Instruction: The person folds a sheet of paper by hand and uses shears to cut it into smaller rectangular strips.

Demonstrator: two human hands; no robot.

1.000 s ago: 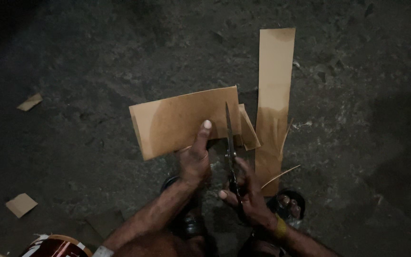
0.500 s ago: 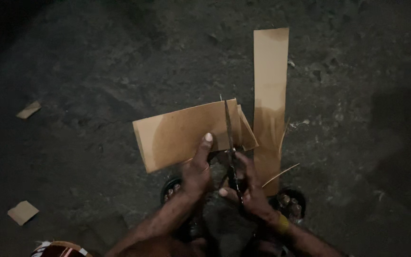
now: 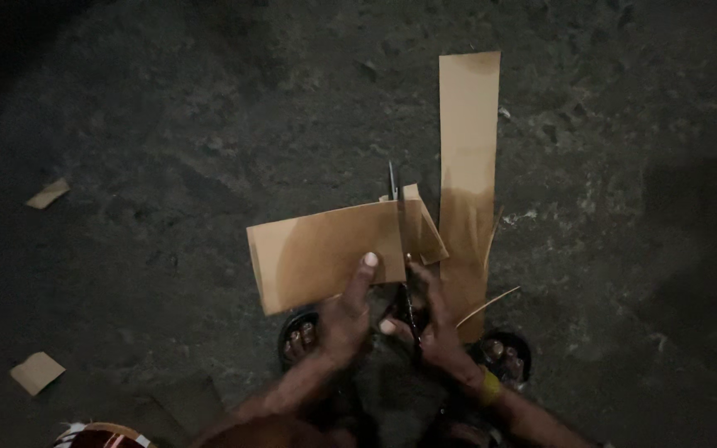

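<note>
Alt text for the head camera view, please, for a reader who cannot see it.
Seen from above, a person's left hand holds a brown cardboard sheet while the right hand cuts through it with scissors. A long cardboard strip lies on the dark rough ground, with small scraps at left and sandalled feet below.

The left hand [image 3: 343, 319] holds a cardboard sheet [image 3: 325, 253] while the right hand [image 3: 425, 319] works scissors [image 3: 400, 241] through it.

Tan cardboard sheet [image 3: 325, 253] held flat; scissors [image 3: 402, 249] cutting through
</note>
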